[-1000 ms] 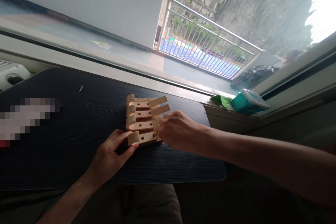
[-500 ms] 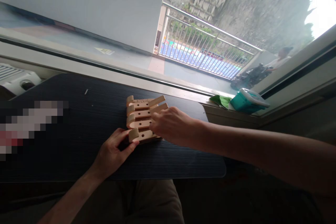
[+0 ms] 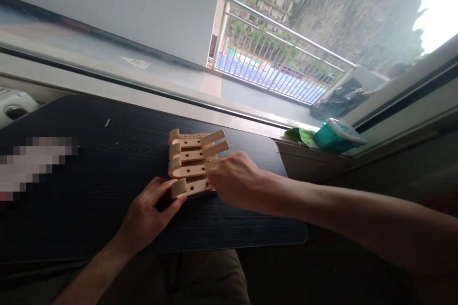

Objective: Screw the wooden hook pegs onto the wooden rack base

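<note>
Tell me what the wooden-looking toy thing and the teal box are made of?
The toy thing looks like smooth, bare wood: pale tan, with darker curved ends. The teal box seems to be plastic, slightly glossy, with a paler, see-through-looking lid, though I can't be sure from here.

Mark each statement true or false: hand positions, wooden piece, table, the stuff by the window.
1. The left hand touches the nearest row of the wooden piece. True.
2. The right hand is on the left end of the wooden piece. False: it is at the right end.
3. The green cloth lies beside the teal box. True.
4. The table is white. False: it is dark.
5. Two slats slant out past the wooden piece's right end. True.
</note>
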A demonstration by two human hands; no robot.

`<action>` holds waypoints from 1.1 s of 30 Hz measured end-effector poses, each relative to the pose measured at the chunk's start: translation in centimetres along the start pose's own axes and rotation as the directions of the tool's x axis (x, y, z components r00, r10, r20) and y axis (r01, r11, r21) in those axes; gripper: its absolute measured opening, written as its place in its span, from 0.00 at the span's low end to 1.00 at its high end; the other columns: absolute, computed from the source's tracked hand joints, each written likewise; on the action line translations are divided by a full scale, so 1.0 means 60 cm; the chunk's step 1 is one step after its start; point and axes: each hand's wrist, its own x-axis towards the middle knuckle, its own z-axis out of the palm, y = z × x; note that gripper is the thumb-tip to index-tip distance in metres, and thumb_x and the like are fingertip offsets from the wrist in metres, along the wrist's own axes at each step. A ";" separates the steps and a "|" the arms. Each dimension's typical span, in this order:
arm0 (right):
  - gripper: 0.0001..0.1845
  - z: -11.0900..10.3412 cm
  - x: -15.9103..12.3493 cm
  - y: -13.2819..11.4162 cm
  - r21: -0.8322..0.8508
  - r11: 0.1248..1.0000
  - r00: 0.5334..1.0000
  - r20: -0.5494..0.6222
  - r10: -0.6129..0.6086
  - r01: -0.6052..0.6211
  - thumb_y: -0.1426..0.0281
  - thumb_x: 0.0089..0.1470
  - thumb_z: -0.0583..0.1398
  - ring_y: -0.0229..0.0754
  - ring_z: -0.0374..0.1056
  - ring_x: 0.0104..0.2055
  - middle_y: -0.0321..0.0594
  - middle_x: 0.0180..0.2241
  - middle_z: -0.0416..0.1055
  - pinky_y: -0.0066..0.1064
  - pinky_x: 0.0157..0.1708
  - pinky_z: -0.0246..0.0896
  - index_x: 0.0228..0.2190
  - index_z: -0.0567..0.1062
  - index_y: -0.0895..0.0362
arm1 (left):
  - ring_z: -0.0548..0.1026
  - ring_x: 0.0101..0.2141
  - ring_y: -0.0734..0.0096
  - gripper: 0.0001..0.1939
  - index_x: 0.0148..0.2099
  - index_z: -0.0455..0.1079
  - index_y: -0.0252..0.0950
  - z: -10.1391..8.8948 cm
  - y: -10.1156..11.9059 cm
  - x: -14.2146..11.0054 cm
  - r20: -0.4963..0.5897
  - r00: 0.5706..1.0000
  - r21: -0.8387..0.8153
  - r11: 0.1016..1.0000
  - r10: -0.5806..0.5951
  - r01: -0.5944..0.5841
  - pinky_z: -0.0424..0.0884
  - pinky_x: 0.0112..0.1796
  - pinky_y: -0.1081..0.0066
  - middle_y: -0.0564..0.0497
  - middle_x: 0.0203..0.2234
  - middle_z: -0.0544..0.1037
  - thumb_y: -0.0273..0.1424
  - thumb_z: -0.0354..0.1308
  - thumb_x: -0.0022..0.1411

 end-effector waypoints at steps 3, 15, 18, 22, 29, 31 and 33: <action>0.10 -0.011 0.006 0.004 0.055 0.994 0.995 0.044 0.090 -0.092 0.73 0.54 0.55 0.45 0.72 0.33 0.44 0.29 0.76 0.30 0.25 0.56 0.30 0.77 0.60 | 0.74 0.37 0.70 0.10 0.44 0.70 0.39 0.000 0.000 -0.001 0.004 1.000 -0.002 1.000 -0.004 0.004 0.71 0.38 0.72 0.53 0.36 0.73 0.36 0.58 0.60; 0.14 -0.028 -0.024 0.013 -0.162 0.935 0.944 -0.042 -0.327 0.316 0.81 0.59 0.51 0.42 0.70 0.34 0.42 0.31 0.76 0.34 0.27 0.51 0.29 0.75 0.60 | 0.75 0.36 0.68 0.12 0.40 0.71 0.39 -0.005 0.012 0.004 0.008 0.998 0.003 0.998 -0.064 0.064 0.73 0.38 0.70 0.52 0.33 0.74 0.40 0.58 0.59; 0.15 -0.019 -0.016 0.021 -0.212 0.891 0.903 -0.068 -0.424 0.402 0.79 0.61 0.51 0.41 0.69 0.33 0.41 0.29 0.75 0.34 0.28 0.50 0.26 0.74 0.60 | 0.76 0.36 0.68 0.11 0.41 0.71 0.39 -0.005 0.011 0.003 -0.009 0.999 0.007 0.999 -0.033 0.033 0.73 0.38 0.71 0.52 0.34 0.74 0.39 0.58 0.59; 0.15 -0.001 -0.012 0.023 -0.182 0.906 0.905 -0.123 -0.407 0.383 0.79 0.62 0.49 0.39 0.68 0.31 0.40 0.29 0.75 0.34 0.28 0.49 0.28 0.72 0.60 | 0.75 0.38 0.68 0.11 0.44 0.70 0.40 -0.003 0.005 0.001 -0.008 1.000 0.020 1.000 -0.001 0.001 0.72 0.39 0.72 0.52 0.36 0.74 0.37 0.59 0.60; 0.13 0.007 -0.015 0.026 0.100 0.991 0.995 -0.039 0.089 -0.085 0.66 0.60 0.52 0.40 0.70 0.30 0.39 0.30 0.76 0.29 0.24 0.48 0.32 0.73 0.57 | 0.75 0.37 0.69 0.11 0.44 0.70 0.40 0.000 0.002 0.001 -0.014 1.000 0.024 1.000 -0.014 0.015 0.72 0.39 0.72 0.53 0.35 0.73 0.38 0.58 0.60; 0.15 0.007 -0.019 0.023 0.126 0.982 0.989 -0.031 0.143 -0.138 0.64 0.61 0.50 0.42 0.72 0.31 0.40 0.30 0.76 0.29 0.24 0.50 0.32 0.73 0.57 | 0.75 0.37 0.69 0.12 0.44 0.70 0.40 0.000 0.002 0.000 -0.008 1.000 0.017 1.000 -0.019 0.019 0.72 0.39 0.72 0.53 0.35 0.73 0.38 0.58 0.60; 0.14 0.005 -0.027 0.016 0.110 0.983 0.987 -0.042 0.154 -0.149 0.66 0.60 0.49 0.43 0.72 0.32 0.41 0.31 0.76 0.30 0.25 0.53 0.35 0.73 0.57 | 0.75 0.36 0.69 0.12 0.44 0.70 0.40 0.001 0.001 0.000 -0.001 1.000 0.011 1.000 -0.025 0.025 0.72 0.39 0.72 0.52 0.35 0.73 0.38 0.58 0.60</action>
